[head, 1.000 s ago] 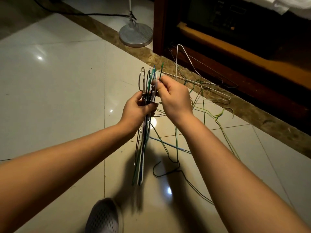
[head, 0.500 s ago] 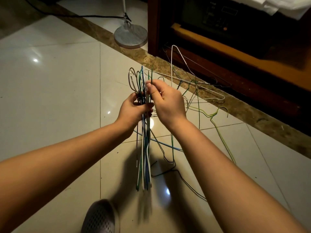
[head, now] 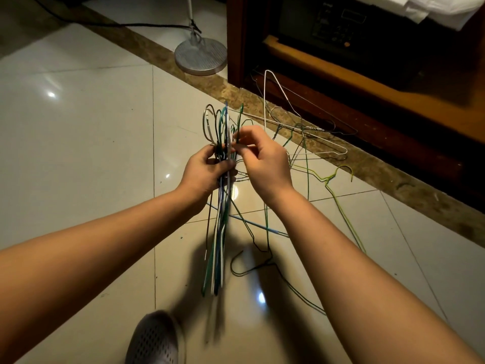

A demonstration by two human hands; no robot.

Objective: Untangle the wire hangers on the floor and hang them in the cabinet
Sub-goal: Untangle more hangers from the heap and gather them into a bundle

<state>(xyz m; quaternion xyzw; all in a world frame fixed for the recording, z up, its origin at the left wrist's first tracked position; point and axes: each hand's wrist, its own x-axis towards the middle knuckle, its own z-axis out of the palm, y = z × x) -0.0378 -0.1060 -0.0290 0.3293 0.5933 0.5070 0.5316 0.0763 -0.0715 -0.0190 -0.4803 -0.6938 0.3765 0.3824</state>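
My left hand (head: 207,170) grips a bundle of several wire hangers (head: 219,232) by their necks, hooks up, the bodies hanging down above the floor. Green, white, blue and grey wires show in it. My right hand (head: 262,161) pinches a dark green hook (head: 239,122) at the right side of the bundle's top. More tangled hangers (head: 304,143) lie on the floor to the right, among them a white one (head: 273,82) leaning on the cabinet base and a yellow-green one (head: 338,177). The wooden cabinet (head: 341,82) stands at the upper right.
A round metal lamp base (head: 200,57) with a black cord stands left of the cabinet. A dark safe (head: 336,24) sits on the cabinet's bottom shelf. My grey shoe (head: 154,340) is at the bottom centre. Glossy tiled floor (head: 78,140) spreads to the left.
The camera view shifted slightly. My right hand's fingers moved from the bundle's necks to pinching the dark green hook at the top; the left hand keeps its grip.
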